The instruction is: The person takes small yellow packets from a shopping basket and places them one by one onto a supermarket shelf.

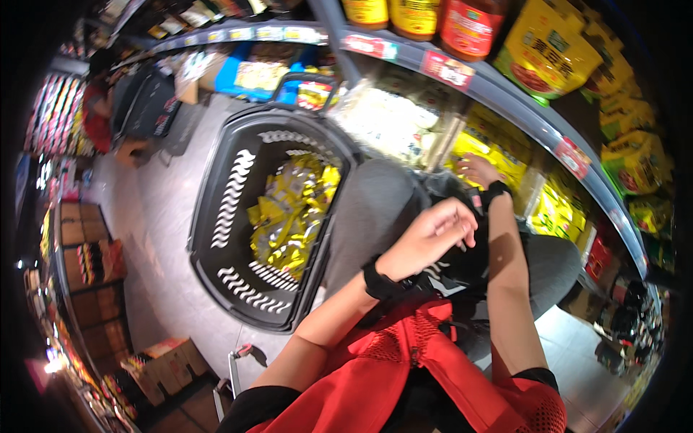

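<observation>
My right hand (479, 171) reaches into the low shelf, fingers apart above the yellow packets (498, 141); I see nothing in its grasp. My left hand (435, 239) is loosely curled in front of my knees, with nothing visible inside it. Left of my leg stands a black shopping basket (209, 195) with wavy slots in its walls. Many small shiny yellow packets (296, 209) lie heaped in it. Further yellow packets (556, 209) sit in the shelf bin right of my right wrist.
Pale clear-wrapped packs (390, 119) fill the bin left of the yellow ones. A curved shelf edge (491, 83) with price tags runs above, holding jars (469, 29) and yellow pouches (548, 47). Cartons (170, 368) stand at lower left. A person in red (96, 115) is at far left.
</observation>
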Demonstrator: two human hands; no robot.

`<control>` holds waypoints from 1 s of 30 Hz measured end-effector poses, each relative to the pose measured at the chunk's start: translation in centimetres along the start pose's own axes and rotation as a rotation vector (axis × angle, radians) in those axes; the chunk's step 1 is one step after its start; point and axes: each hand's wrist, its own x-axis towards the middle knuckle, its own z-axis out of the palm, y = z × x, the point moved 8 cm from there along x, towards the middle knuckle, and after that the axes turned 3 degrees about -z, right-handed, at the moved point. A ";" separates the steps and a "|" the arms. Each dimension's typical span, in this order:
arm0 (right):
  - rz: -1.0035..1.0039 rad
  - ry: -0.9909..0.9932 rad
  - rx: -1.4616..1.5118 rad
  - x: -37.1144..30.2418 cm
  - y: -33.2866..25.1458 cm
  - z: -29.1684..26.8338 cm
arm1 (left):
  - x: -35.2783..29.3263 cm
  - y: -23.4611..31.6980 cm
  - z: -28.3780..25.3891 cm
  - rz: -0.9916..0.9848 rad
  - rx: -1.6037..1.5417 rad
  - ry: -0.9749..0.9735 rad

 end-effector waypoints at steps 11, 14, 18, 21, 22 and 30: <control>-0.145 -0.068 0.762 -10.4 -5.6 9.4 | -16.0 -1.3 -32.7 -0.168 0.900 0.957; -0.107 0.026 0.587 -12.6 -2.0 10.1 | -17.1 -9.0 -36.3 -0.366 1.028 0.861; 0.035 0.013 0.365 -10.9 7.8 9.3 | -14.0 -15.8 -37.0 -0.544 1.086 0.697; 0.106 0.166 -0.021 -11.7 12.4 8.2 | -10.2 -15.0 -35.0 -0.529 1.281 0.665; 0.119 0.151 -0.106 -11.4 13.1 8.7 | -9.2 -14.2 -34.6 -0.476 1.417 0.674; 0.201 0.110 -0.317 -13.4 17.7 7.3 | -2.9 -13.8 -33.1 -0.292 1.759 0.442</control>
